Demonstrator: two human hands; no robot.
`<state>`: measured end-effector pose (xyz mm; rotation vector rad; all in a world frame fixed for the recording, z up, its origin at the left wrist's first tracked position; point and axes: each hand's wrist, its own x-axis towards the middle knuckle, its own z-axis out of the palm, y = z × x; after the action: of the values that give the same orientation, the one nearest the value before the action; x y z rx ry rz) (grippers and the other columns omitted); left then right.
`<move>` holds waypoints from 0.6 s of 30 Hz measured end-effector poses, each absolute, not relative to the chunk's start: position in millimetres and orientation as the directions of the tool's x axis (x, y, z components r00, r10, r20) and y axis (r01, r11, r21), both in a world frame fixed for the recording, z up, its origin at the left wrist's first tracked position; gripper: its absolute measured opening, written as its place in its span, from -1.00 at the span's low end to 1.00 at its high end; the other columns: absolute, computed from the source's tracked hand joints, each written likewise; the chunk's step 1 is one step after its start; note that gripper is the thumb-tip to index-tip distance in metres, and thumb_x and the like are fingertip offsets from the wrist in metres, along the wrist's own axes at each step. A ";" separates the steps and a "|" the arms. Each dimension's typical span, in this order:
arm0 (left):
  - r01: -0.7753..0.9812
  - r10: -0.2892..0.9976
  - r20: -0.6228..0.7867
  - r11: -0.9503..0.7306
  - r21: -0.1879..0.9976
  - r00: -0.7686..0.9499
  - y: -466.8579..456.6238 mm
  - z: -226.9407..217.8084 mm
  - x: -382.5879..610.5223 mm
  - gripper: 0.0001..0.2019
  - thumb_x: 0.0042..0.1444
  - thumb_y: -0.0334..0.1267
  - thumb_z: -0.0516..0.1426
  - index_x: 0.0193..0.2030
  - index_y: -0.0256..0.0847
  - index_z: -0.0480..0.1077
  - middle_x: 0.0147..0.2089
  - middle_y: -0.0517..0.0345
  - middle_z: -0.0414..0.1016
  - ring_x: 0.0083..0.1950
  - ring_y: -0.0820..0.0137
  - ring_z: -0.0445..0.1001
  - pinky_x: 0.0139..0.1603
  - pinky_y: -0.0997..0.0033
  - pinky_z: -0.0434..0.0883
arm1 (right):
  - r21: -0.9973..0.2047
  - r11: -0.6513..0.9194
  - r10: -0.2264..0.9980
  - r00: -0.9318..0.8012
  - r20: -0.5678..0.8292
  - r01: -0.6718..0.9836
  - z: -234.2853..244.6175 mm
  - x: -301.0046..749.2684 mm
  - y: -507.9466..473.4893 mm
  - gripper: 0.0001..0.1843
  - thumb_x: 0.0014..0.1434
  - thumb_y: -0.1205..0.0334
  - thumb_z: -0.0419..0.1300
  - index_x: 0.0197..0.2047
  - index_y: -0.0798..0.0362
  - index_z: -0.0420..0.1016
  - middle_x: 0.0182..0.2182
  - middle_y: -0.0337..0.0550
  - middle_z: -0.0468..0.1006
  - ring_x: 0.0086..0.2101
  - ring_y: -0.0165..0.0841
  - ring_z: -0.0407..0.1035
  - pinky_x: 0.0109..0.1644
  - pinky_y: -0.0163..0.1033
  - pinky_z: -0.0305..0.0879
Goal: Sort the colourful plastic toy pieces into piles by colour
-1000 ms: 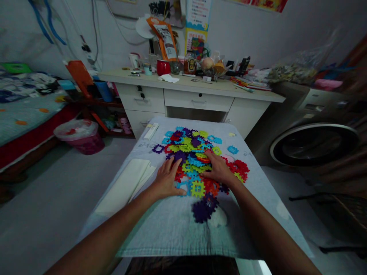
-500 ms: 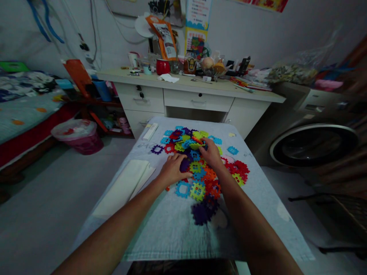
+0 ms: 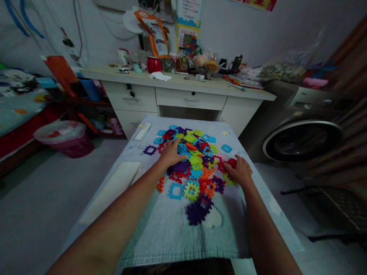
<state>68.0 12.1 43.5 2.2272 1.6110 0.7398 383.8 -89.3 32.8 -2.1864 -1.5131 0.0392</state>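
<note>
A heap of interlocking plastic building tiles (image 3: 196, 160), square with notched edges, lies in purple, red, blue, green and orange on the cloth-covered table (image 3: 160, 236). At the heap's left side is my left hand (image 3: 171, 154), fingers spread and thumb apart, next to blue and purple tiles. My right hand (image 3: 242, 170) is at the right side, its thumb and index finger on either side of a red tile (image 3: 231, 163). Its other fingers are partly hidden. Closest to me lie a purple tile (image 3: 195, 214), a green window tile (image 3: 191, 191) and a blue frame tile (image 3: 176, 191).
A folded white sheet (image 3: 114, 191) and a slim white box (image 3: 142, 132) lie along the table's left side. Behind stands a white desk (image 3: 189, 87) crowded with jars and bags. A washing machine (image 3: 304, 114) is on the right, a pink bin (image 3: 69, 143) on the left.
My right hand has moved from the middle of the heap to the red tiles at its right. My left hand has shifted slightly up and left. The view has turned a little right.
</note>
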 end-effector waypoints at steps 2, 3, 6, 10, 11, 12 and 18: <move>0.783 0.944 0.177 -0.331 0.527 0.279 14.3 41.6 74.1 -0.15 -0.10 0.00 0.31 0.34 -0.18 0.17 0.30 -0.16 0.25 0.31 -0.04 0.22 0.29 -0.04 0.20 | -0.364 -0.358 0.878 0.443 0.182 0.860 22.7 381.8 -95.8 -0.26 0.06 -0.23 0.19 0.20 0.06 0.37 0.11 0.25 0.40 0.12 0.20 0.28 0.13 0.35 0.19; 0.774 0.937 0.177 -0.348 0.529 0.301 13.8 40.7 76.7 -0.18 -0.09 -0.01 0.31 0.32 -0.18 0.20 0.29 -0.15 0.28 0.29 -0.01 0.26 0.29 -0.02 0.21 | -0.357 -0.364 0.882 0.442 0.165 0.860 18.1 378.0 -97.2 -0.23 0.06 -0.26 0.18 0.21 0.05 0.35 0.11 0.26 0.39 0.12 0.21 0.29 0.12 0.36 0.19; 0.753 0.908 0.214 -0.418 0.508 0.360 7.5 38.8 83.9 -0.33 -0.05 -0.06 0.29 0.22 -0.18 0.32 0.21 -0.11 0.35 0.23 0.03 0.32 0.28 0.02 0.23 | -0.363 -0.273 0.912 0.360 0.196 0.891 8.2 361.5 -94.7 -0.26 0.09 -0.24 0.17 0.24 0.00 0.31 0.17 0.21 0.35 0.16 0.16 0.25 0.16 0.31 0.17; 0.695 0.862 0.256 -0.505 0.513 0.438 -7.3 38.9 93.3 -0.62 0.01 -0.16 0.24 -0.01 -0.20 0.45 0.05 -0.06 0.43 0.10 0.11 0.41 0.16 0.11 0.36 | -0.390 -0.067 0.945 0.184 0.271 0.918 5.8 342.3 -86.2 -0.36 0.17 -0.05 0.15 0.26 0.01 0.27 0.20 0.12 0.36 0.19 0.01 0.23 0.23 0.18 0.17; 0.667 0.846 0.268 -0.529 0.525 0.460 -11.5 39.6 94.9 -0.68 0.03 -0.19 0.21 -0.06 -0.20 0.47 0.01 -0.05 0.45 0.07 0.14 0.43 0.13 0.15 0.38 | -0.394 -0.035 0.949 0.155 0.276 0.918 6.9 339.1 -84.6 -0.39 0.17 -0.01 0.15 0.25 0.03 0.28 0.18 0.12 0.38 0.18 -0.01 0.25 0.24 0.16 0.18; 0.641 0.833 0.280 -0.548 0.537 0.477 -15.6 40.5 95.8 -0.74 0.05 -0.22 0.19 -0.11 -0.20 0.48 -0.02 -0.03 0.46 0.03 0.17 0.44 0.10 0.17 0.39 | -0.401 -0.005 0.951 0.128 0.281 0.916 8.5 336.4 -83.4 -0.41 0.17 0.02 0.15 0.23 0.04 0.30 0.16 0.11 0.40 0.17 -0.02 0.26 0.24 0.14 0.19; 0.566 0.821 0.284 -0.552 0.612 0.495 -31.4 46.6 78.7 -0.74 -0.07 -0.46 0.06 -0.25 -0.12 0.45 -0.18 0.13 0.52 -0.06 0.25 0.48 0.01 0.21 0.42 | -0.487 0.214 0.939 -0.042 0.340 0.847 24.6 319.3 -73.3 -0.62 0.16 0.20 0.12 0.05 0.06 0.44 0.01 0.07 0.49 0.05 -0.12 0.35 0.20 0.05 0.24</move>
<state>78.7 -31.4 46.6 2.3003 1.1453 0.7789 319.3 -73.3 24.6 -1.6490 -1.9020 0.2021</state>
